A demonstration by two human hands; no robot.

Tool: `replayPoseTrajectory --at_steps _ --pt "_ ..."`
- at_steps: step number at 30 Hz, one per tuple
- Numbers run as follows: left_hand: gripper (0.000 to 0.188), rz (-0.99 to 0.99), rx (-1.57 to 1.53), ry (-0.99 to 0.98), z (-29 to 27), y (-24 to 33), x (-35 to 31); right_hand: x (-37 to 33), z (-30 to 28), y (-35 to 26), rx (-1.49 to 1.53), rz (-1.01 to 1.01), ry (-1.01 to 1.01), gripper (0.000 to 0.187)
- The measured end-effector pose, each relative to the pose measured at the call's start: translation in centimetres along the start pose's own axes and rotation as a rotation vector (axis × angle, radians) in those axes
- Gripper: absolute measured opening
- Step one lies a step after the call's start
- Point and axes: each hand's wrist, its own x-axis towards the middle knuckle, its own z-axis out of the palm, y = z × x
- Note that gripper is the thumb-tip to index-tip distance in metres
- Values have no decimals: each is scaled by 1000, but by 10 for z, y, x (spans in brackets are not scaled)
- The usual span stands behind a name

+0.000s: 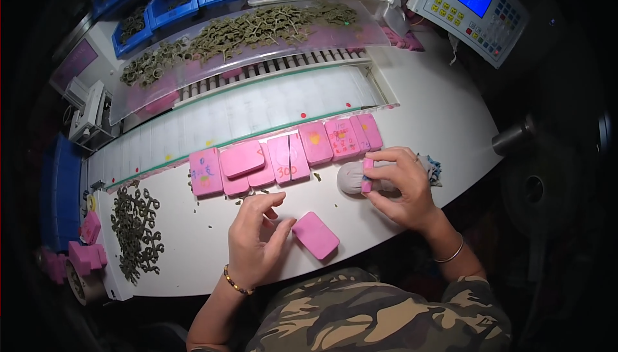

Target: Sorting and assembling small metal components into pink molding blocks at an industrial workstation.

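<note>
My right hand [404, 184] pinches a small, narrow pink piece [367, 186] with a bluish patch between thumb and fingers. It hovers over a round grey-white cloth pouch [349, 178] on the table. A flat pink block [316, 235] with rounded corners, like a rubber mold, lies near the table's front edge. Just left of that block is my left hand [257, 236], its fingers curved and apart with nothing in them. Beyond both hands stretches a row of pink blocks [317, 143], several with coloured markings; one loose pink block [244, 159] rests on top of others.
Dark green branching pieces [135, 233] are heaped at the left. Behind the row runs a pale panel strip [257, 110], then a clear sheet [367, 30] piled with more green pieces. Blue bins [174, 14] stand at the back. A control panel [473, 10] overhangs the back right.
</note>
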Motion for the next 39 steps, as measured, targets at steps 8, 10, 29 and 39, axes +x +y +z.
replayPoseTrajectory --at_steps 8,10,29,39 --pt "47 56 -39 -15 0 8 -6 -6 23 5 -42 86 -46 25" --pt "47 89 -39 -24 1 9 -9 -4 22 6 -59 80 -78 27" --pt "46 -77 -51 -108 6 6 -12 -16 44 -58 669 52 -90 53" --pt "24 -18 -3 -73 5 -3 -9 -17 47 -56 536 -27 -84 50"
